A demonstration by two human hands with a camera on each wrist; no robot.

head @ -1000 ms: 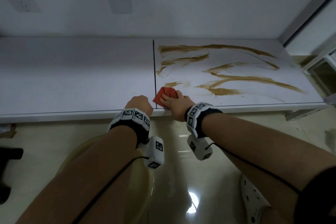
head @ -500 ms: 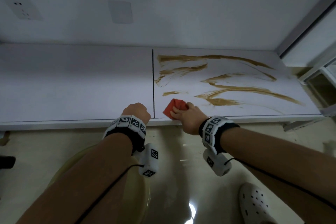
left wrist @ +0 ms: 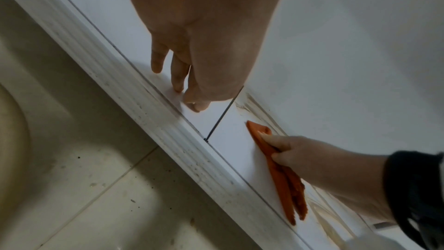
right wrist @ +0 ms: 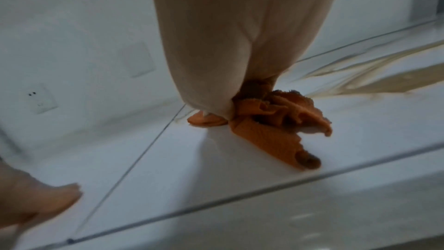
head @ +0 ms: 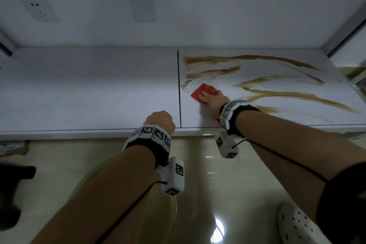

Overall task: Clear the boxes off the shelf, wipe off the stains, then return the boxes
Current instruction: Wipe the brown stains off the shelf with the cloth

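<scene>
Cloth (head: pixel 204 91), orange: soft, light, limp, likely to bunch. Lies on the shelf (head: pixel 89 89) just right of the seam (head: pixel 179 85), among brown stains (head: pixel 210 59). Right hand (head: pixel 213 100) has its fingers clamped over it; best gripped bunched under the palm. Left hand (head: pixel 160 120) has its fingertips propped near the front edge and holds nothing.

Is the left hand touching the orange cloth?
Apart. Left wrist view shows bare shelf and a dark seam between left hand and orange cloth.
</scene>
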